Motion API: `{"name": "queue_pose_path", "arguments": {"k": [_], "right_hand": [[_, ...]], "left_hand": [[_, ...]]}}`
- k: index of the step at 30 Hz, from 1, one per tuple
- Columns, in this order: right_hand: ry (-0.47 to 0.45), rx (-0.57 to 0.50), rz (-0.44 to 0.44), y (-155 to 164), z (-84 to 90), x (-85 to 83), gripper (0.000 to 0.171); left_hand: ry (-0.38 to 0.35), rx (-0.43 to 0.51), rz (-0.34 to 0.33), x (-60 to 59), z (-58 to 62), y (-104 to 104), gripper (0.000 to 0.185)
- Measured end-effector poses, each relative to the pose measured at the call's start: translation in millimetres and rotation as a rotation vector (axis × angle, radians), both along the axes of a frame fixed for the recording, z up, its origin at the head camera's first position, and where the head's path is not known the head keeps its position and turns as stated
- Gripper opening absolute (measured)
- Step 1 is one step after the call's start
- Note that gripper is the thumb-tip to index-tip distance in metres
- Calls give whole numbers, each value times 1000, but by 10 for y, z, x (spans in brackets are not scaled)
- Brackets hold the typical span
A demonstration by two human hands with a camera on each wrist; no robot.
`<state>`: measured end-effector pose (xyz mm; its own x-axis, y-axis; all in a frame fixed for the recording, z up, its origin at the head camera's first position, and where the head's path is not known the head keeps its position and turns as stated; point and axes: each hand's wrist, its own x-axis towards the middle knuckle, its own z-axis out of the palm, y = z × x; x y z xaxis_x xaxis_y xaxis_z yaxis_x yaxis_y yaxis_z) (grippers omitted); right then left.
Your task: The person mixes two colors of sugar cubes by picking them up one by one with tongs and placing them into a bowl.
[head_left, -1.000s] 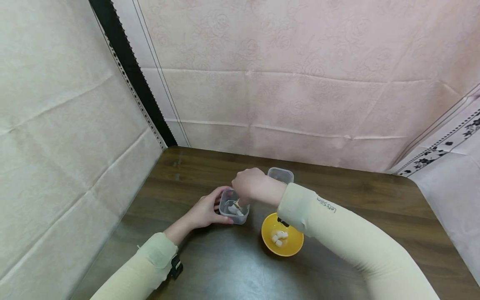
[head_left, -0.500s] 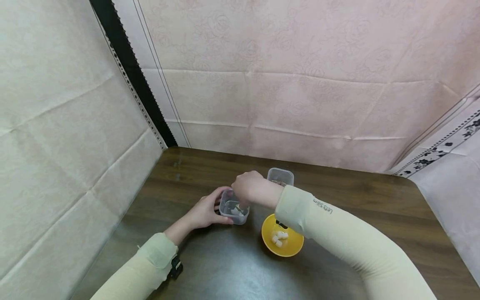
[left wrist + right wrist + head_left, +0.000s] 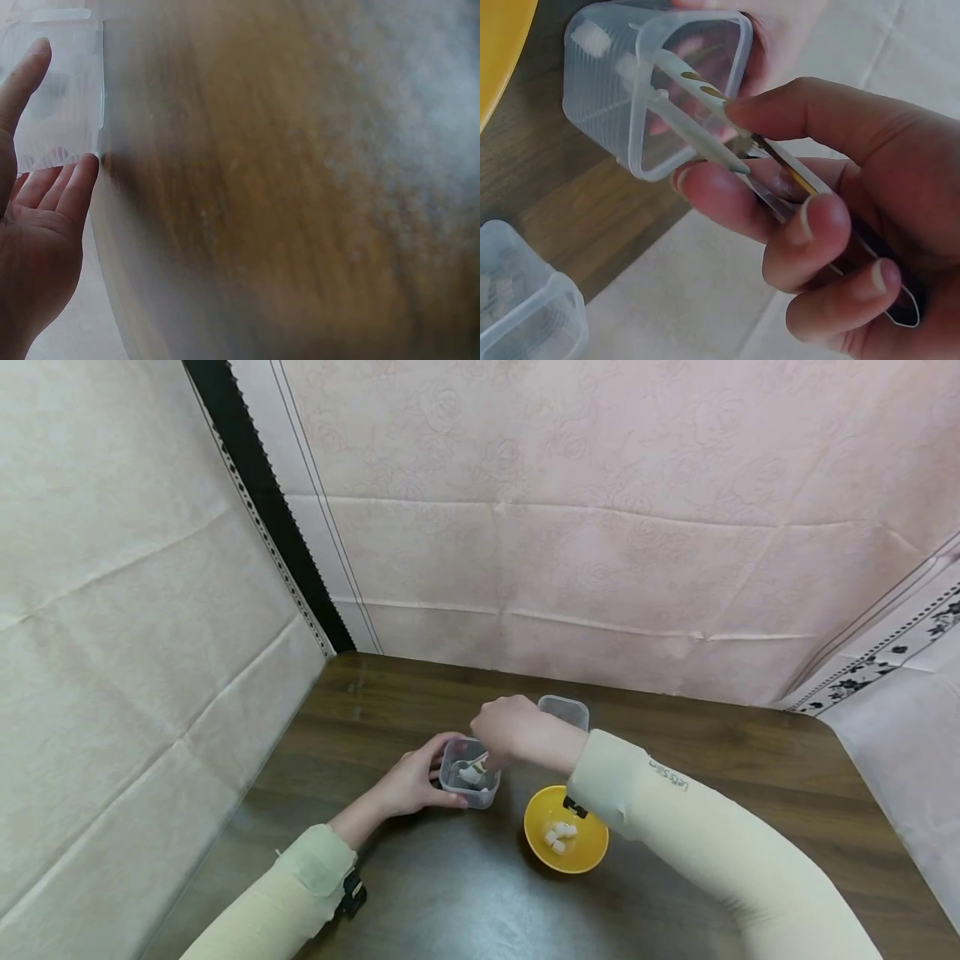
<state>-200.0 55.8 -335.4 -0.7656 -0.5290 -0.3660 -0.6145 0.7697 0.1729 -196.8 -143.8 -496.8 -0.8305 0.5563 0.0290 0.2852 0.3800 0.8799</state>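
Right wrist view shows the right hand [image 3: 832,225] with thumb and fingers curled round a pair of slim metal tweezers with pale tips [image 3: 705,124], pinching them near the middle. Their tips reach down into the small clear plastic square tub [image 3: 656,82], where a white piece sits; whether the tips are touching it I cannot tell. From the head view, the left hand [image 3: 408,783] cups the near-left side of that tub [image 3: 468,772], thumb along its front and fingers wrapped behind, steadying it on the dark brown wooden table [image 3: 420,893]. The left wrist view is mostly blur, with a thumb and fingertips against the clear wall. Just right of the tub stands a round yellow bowl [image 3: 566,842] holding a few white pieces [image 3: 558,835]. Behind the right hand is a second clear plastic tub [image 3: 564,710], its contents unclear. Pale pink patterned cloth [image 3: 600,527] hangs around the table on all sides.
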Motion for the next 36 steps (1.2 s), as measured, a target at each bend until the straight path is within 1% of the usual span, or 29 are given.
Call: {"name": "queue_pose_path", "arguments": {"k": [3,6,10,14,20,29,32,36], "right_hand": [[-5,-47,16,92,62,-16,26],[-45,-95,25,207,120,-27,24],[-90,-146,38,372,206,-4,34],[-85,-200,46,527,286,61,37],[-60,-281,29,741,380,179,31],[-42,-328,19,1035,438,306,42],[-34,-350,28,1132,458,341,41],[-33,-374,17,1260,487,396,39]], "left_hand": [[3,-1,-2,0,1,2,93],[-2,4,0,-2,7,7,93],[-3,14,5,1,18,15,92],[-2,14,16,4,15,18,92],[0,12,18,4,-17,18,91],[-18,22,17,4,-9,16,92],[-18,21,17,1,-11,17,93],[-16,23,15,1,-22,16,92]]}}
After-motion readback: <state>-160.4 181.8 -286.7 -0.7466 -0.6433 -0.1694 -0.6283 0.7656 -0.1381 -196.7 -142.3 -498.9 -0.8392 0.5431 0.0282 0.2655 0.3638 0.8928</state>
